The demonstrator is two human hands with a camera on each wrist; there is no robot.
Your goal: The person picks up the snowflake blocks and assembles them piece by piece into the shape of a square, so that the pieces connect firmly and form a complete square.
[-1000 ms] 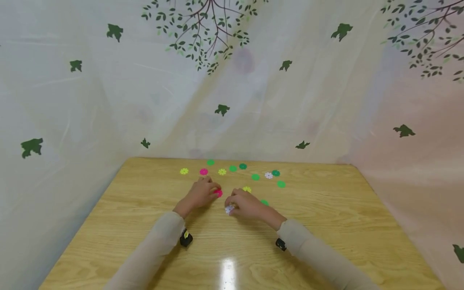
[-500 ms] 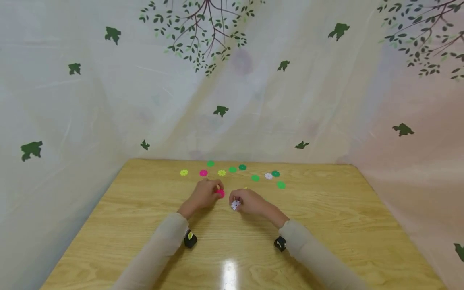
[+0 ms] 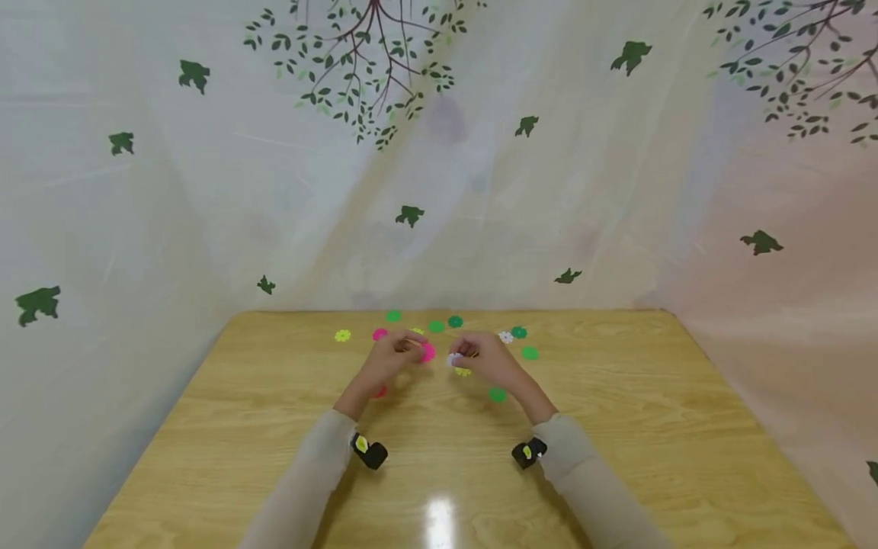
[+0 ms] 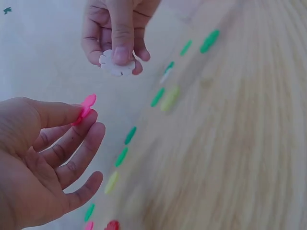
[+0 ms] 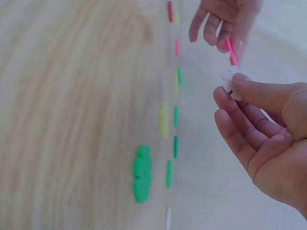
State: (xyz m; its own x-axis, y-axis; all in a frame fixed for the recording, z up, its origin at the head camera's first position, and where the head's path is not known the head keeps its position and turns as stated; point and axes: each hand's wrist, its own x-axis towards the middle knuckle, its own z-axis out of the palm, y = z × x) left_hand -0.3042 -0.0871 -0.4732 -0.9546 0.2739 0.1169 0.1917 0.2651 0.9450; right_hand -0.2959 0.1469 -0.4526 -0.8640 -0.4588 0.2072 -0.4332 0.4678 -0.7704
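Between thumb and fingertips, my left hand (image 3: 386, 364) pinches a pink flower-shaped disc (image 3: 428, 352), seen nearly edge-on in the left wrist view. My right hand (image 3: 495, 361) pinches a white flower-shaped disc (image 4: 117, 65) with a notched edge. Both hands are raised over the table, and the two discs face each other across a small gap in the head view. Below the white disc lies a yellow disc (image 3: 463, 372). A green disc (image 3: 497, 394) rests under the right wrist, and a red disc (image 3: 379, 391), partly hidden, sits by the left wrist.
Several more discs lie towards the back of the wooden table (image 3: 617, 427), among them a yellow one (image 3: 342, 335), a dark green one (image 3: 456, 322) and a white one (image 3: 506, 337). A pale cloth (image 3: 480, 229) with printed leaves hangs behind the table.
Both hands have risen from the table with their discs, bringing the pink and white discs closer together. The red disc by the left wrist has come into sight.
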